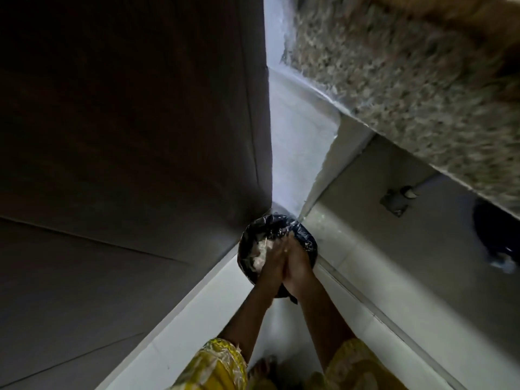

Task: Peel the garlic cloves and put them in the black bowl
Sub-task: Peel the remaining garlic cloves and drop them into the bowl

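Observation:
A round bin lined with a black plastic bag (251, 235) stands on the floor in a corner. Pale papery scraps (260, 250) lie inside it. Both my hands are over the bin, pressed flat palm to palm with the fingers straight. My left hand (274, 261) is on the left and my right hand (299, 267) is on the right. Nothing shows between the palms. No garlic cloves and no black bowl are in view.
A tall dark panel (126, 122) fills the left. A speckled stone counter (408, 80) juts out at the upper right, with a dark object (495, 235) on the floor beneath it. My bare foot (261, 367) and yellow clothing (216, 364) are at the bottom.

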